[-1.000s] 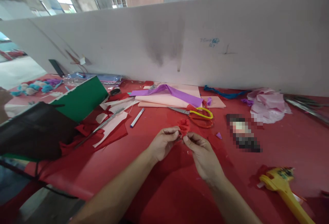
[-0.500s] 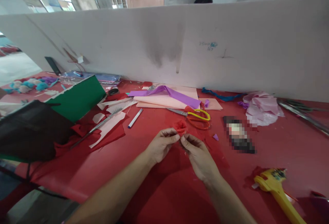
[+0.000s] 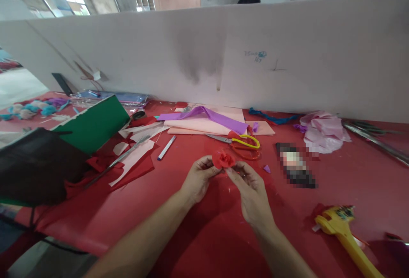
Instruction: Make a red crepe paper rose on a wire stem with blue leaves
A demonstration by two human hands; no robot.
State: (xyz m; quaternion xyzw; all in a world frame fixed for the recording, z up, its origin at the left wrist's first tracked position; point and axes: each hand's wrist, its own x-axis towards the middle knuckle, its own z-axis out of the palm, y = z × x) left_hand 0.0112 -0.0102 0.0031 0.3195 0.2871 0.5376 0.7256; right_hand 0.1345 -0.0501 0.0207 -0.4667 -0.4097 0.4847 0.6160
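- Head view: a red crepe-like flower (image 3: 224, 159) is held up over the red desk (image 3: 143, 214), near its middle.
- The flower's left edge is pinched between thumb and fingers by the left hand (image 3: 197, 180); its lower right is gripped the same way by the right hand (image 3: 254, 190).
- Just beyond the flower, yellow-and-orange-handled scissors (image 3: 247, 140) are laid flat.
- A capped marker (image 3: 166, 148) is placed to the left.
- At the right, a yellow glue gun (image 3: 343, 231) is seen near a pixelated dark object (image 3: 297, 166).
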